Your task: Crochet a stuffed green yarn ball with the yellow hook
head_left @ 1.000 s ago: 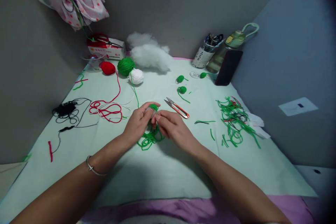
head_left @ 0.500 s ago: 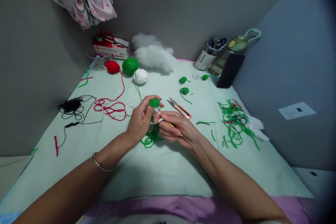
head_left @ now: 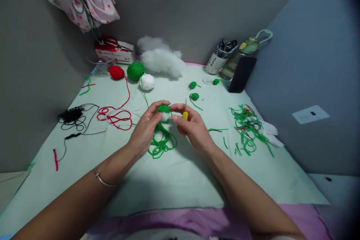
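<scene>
The small green crocheted ball (head_left: 163,108), with a bit of white filling showing at its lower side, is held up over the middle of the pale green table cover (head_left: 174,180), between your two hands. Your left hand (head_left: 144,129) pinches it, thumb and fingers curled around its left side. Your right hand (head_left: 192,127) is closed on a thin metal crochet hook with a yellow grip (head_left: 185,114), which stands almost upright just beside the ball. I cannot tell clearly whether your right forefinger also touches the ball. A loose tangle of green yarn (head_left: 161,144) lies on the cover under your hands. Farther back lie a red yarn ball (head_left: 116,72), a green yarn ball (head_left: 135,70) and a white yarn ball (head_left: 146,81), with a heap of white fluffy stuffing (head_left: 161,60) behind them.
</scene>
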Demonstrator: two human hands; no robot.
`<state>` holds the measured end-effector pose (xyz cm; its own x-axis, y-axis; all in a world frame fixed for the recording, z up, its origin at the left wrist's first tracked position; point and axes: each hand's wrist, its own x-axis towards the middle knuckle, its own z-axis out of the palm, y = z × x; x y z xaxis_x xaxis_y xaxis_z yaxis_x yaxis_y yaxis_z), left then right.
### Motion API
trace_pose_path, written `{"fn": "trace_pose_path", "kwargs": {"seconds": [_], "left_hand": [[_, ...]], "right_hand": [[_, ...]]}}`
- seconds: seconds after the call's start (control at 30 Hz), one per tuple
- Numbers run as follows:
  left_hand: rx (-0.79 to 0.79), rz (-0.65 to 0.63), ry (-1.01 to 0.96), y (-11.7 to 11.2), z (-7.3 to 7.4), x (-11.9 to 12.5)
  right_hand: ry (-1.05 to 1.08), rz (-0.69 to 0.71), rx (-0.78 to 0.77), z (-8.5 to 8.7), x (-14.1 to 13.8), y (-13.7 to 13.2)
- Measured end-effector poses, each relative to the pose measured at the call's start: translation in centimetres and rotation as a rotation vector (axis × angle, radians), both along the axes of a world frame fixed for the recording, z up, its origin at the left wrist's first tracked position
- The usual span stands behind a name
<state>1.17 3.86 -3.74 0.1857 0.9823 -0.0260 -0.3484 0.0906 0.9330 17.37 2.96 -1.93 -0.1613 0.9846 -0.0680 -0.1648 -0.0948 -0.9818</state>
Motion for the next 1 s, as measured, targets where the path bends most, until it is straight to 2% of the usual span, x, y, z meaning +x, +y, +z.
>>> {"fn": "trace_pose_path", "kwargs": {"seconds": [0.1,0.17,0.33,0.47,0.6,0.73,0.9,1.0], "left_hand": [[-0.029,-0.028,-0.033,-0.1,-0.4,0.2],[-0.029,-0.015,-0.033,0.0,-0.7,0.2],[0.078,-0.04,0.095,0.2,-1.4,-0.3],[0.057,-0.114,0.071,0.2,-1.2,-0.6],[0.037,-0.137,0.123,0.5,-0.8,-0.8],[0.036,-0.089,0.193,0.6,-0.4,-0.6],[0.02,0.0,0.205,0.4,-0.6,0.2],[-0.009,0.012,0.163,0.6,-0.9,0.2]], "right_hand": [[0.038,0.209,-0.124,-0.3,-0.6,-0.2],[0.044,0.249,-0.153,-0.5,-0.7,-0.2],[-0.127,0.059,-0.039,-0.3,-0.3,0.2],[-0.263,-0.029,0.076,0.2,-0.3,0.1],[-0.474,0.015,0.174,0.3,0.1,-0.1],[-0.697,0.068,0.267,0.2,0.1,-1.0],[-0.863,0.098,0.39,-0.2,-1.2,-2.5],[-0.873,0.111,0.387,-0.2,-1.4,-2.3]]}}
